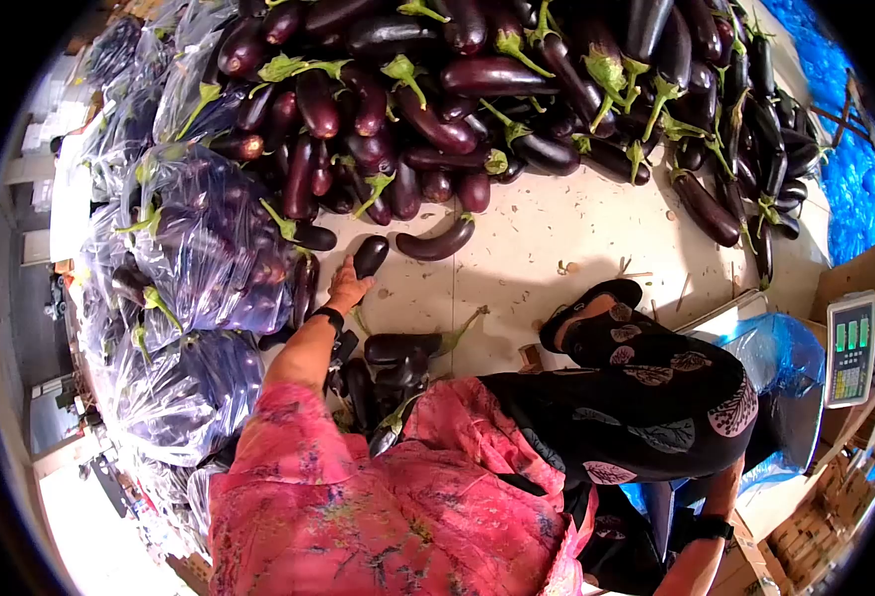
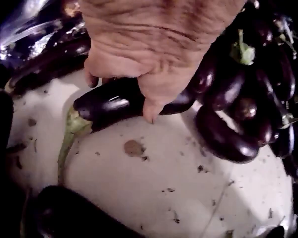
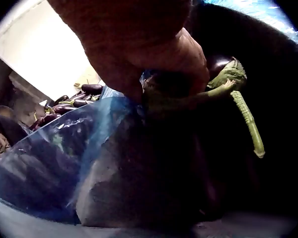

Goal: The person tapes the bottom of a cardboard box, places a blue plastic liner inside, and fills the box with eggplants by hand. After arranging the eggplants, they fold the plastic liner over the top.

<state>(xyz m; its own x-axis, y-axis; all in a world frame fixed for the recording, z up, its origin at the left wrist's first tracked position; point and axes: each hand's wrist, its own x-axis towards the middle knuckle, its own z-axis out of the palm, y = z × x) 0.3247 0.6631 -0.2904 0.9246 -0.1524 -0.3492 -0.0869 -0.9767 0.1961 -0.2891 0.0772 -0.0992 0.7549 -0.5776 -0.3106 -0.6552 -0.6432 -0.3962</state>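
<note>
My left hand [image 2: 154,54] is curling round a glossy dark purple eggplant [image 2: 114,105] lying on the pale tiled floor [image 2: 188,183] beside the pile. My right hand [image 3: 154,59] is pinching a green-stemmed eggplant [image 3: 228,79] over the blue plastic bag [image 3: 54,158]; its slick skin could slip from me.

Glossy, smooth-skinned eggplant [image 2: 121,101], crinkly clear plastic bags [image 1: 209,248], and a matt, seemingly concrete floor [image 2: 179,163], gritty.

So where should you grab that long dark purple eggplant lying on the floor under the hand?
Probably around the thick middle of the dark purple eggplant, coming from above, as the left hand does. It lies flat, and its thin green stem looks too bendy to hold.
</note>
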